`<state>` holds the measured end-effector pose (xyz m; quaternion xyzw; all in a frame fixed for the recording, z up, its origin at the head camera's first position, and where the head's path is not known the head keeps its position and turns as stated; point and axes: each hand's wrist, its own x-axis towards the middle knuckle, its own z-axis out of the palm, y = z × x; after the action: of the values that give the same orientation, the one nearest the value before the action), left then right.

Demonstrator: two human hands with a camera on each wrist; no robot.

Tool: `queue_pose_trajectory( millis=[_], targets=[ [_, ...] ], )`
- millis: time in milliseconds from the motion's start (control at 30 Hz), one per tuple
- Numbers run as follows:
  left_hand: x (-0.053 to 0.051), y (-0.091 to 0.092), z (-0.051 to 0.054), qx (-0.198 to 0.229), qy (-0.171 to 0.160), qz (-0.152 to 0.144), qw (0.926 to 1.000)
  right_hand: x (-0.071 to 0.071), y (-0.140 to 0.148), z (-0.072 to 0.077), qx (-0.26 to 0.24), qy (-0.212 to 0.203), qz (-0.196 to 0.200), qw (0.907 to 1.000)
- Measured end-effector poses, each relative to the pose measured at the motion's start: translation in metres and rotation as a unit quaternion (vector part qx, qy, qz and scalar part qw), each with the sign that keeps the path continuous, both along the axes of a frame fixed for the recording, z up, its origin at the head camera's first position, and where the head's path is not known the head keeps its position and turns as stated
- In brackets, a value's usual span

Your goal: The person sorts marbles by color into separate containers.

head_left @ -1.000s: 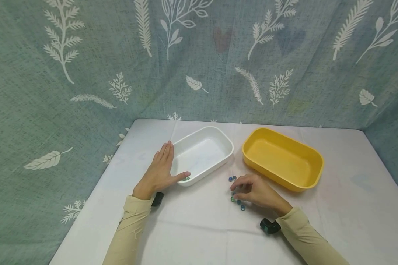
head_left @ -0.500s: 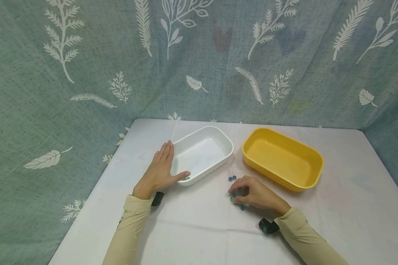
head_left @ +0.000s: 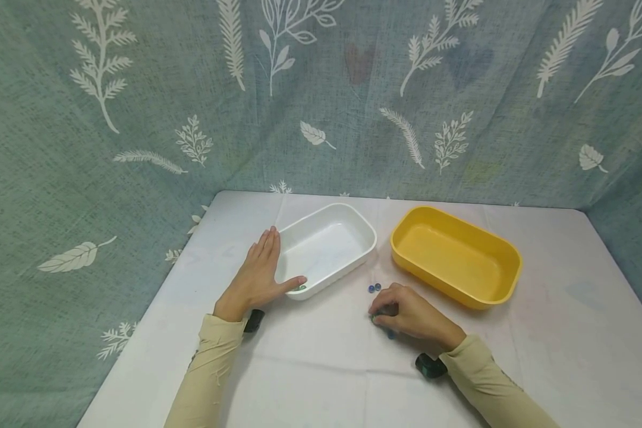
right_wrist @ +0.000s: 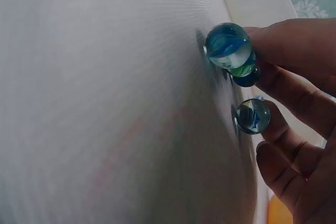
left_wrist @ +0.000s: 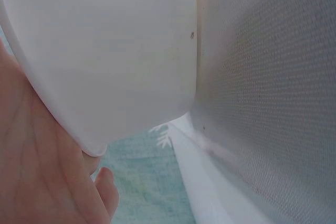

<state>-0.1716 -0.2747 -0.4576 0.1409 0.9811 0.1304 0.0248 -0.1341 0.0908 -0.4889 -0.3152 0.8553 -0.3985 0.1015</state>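
Observation:
My left hand rests with straight fingers over the near-left end of the white tray, its thumb across the rim beside small green marbles inside. The left wrist view shows the palm against the tray's rim. My right hand is low over the tablecloth, thumb and fingers curled round a small cluster of marbles. In the right wrist view, the fingertips touch this cluster, a blue-swirled marble in front. Another marble lies beside the lower fingers.
Two blue marbles lie on the cloth just beyond the right hand, and one more marble is under its near side. A yellow tray stands behind the right hand. Patterned green cloth hangs at the back and sides.
My right hand has shifted slightly left, its thumb and fingers closing in on the marbles, some of which are now more hidden. The left hand and both trays have stayed put.

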Motion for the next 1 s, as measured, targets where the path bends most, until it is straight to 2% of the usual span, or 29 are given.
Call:
queue_pose_trajectory(
  millis=[267,600,733,1000],
  targets=[
    [0.001,0.000,0.000,0.005,-0.002,0.002,1.0000,0.001,0.001,0.001,-0.005,0.026,0.003,0.9996],
    [0.001,0.000,0.001,0.003,-0.002,-0.002,1.0000,-0.004,0.003,0.000,-0.055,0.032,0.002,0.9980],
    [0.001,0.000,0.001,0.001,-0.002,-0.003,1.0000,-0.005,0.005,0.003,-0.067,0.034,-0.014,0.9971],
    [0.000,0.000,0.000,-0.001,-0.005,0.000,1.0000,-0.005,0.007,0.010,-0.088,0.004,-0.050,0.9949]
  ],
)
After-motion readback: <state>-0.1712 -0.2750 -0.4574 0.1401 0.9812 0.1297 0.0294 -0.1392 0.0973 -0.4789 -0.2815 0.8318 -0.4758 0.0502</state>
